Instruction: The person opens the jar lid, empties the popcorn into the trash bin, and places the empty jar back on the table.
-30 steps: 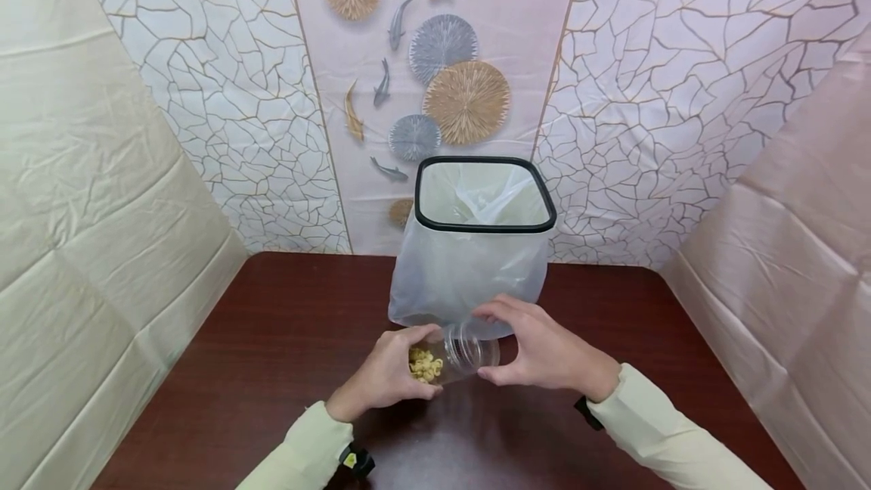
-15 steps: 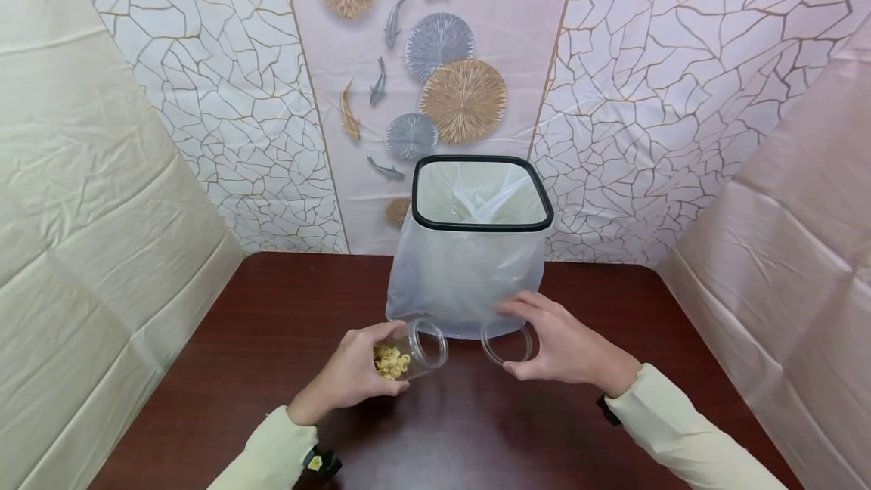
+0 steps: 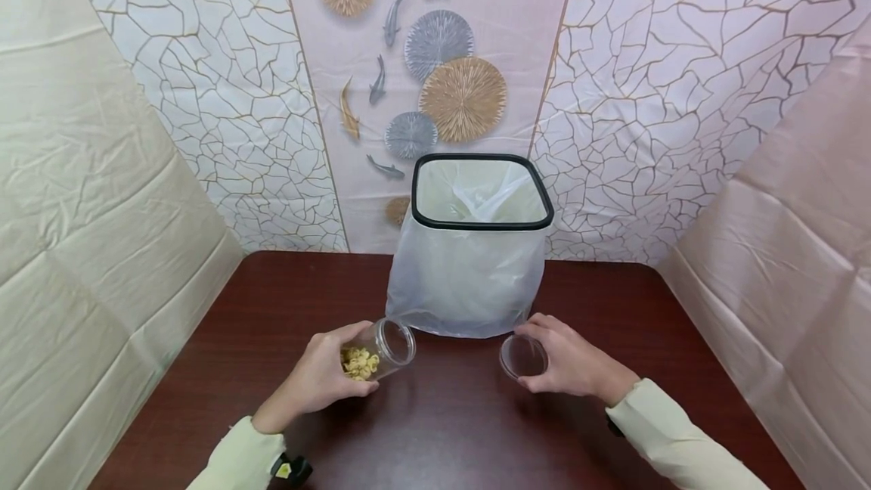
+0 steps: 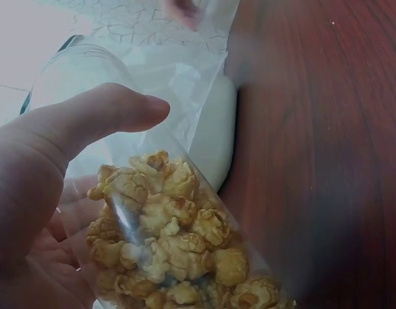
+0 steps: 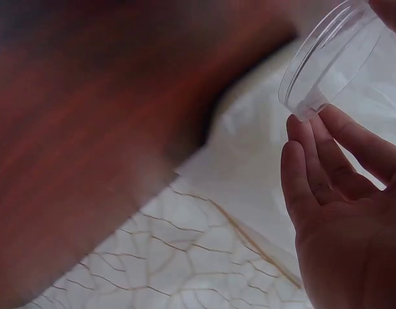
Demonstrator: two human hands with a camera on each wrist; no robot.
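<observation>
My left hand (image 3: 318, 375) grips a clear plastic jar (image 3: 389, 351), tilted with its uncovered mouth facing right and up. Caramel popcorn (image 4: 172, 238) lies in the jar's lower part, and the left thumb crosses the jar wall in the left wrist view. Off to the right, my right hand (image 3: 571, 361) pinches a round clear lid (image 3: 522, 358) by its rim between thumb and fingertips. In the right wrist view the lid (image 5: 333, 55) stands on edge against the fingertips. Jar and lid are well apart.
A bin with a black rim (image 3: 483, 226) and a white plastic liner (image 3: 469, 278) stands at the back of the dark red-brown table (image 3: 442, 429), behind both hands. Beige cloth (image 3: 102, 248) hangs at the left side, with a patterned backdrop behind.
The lid has come off the jar. My left hand has drawn the jar left, and my right hand has carried the lid right and slightly lower.
</observation>
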